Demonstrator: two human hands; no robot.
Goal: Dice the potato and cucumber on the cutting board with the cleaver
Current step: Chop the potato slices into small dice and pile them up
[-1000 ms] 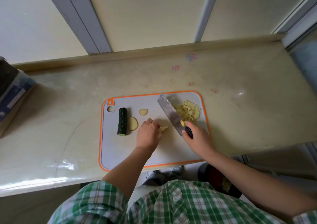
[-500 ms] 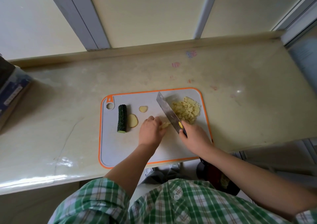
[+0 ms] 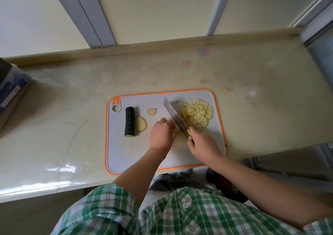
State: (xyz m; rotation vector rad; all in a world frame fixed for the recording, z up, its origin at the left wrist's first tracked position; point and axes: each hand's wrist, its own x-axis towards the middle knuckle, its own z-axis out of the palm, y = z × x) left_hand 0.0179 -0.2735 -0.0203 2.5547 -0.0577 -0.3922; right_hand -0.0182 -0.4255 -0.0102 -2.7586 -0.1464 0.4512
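Observation:
A grey cutting board [image 3: 129, 153] with an orange rim lies on the counter. My right hand [image 3: 202, 143] grips the cleaver [image 3: 175, 117] by its handle, blade down beside a heap of diced potato [image 3: 197, 115]. My left hand [image 3: 162, 133] holds small potato strips [image 3: 177, 129] with curled fingers, right against the blade's left side. Two potato slices [image 3: 141, 124] [image 3: 152, 111] lie left of my hand. A dark green cucumber piece [image 3: 129, 124] lies upright near the board's left side.
The pale counter [image 3: 252, 108] ends at a raised back ledge and a front edge near my body. A dark box [image 3: 10, 92] sits at the far left. A dark bowl [image 3: 228, 188] shows below the counter edge.
The cleaver has moved left toward my left hand and now stands against the potato strips. My left hand stayed on the strips.

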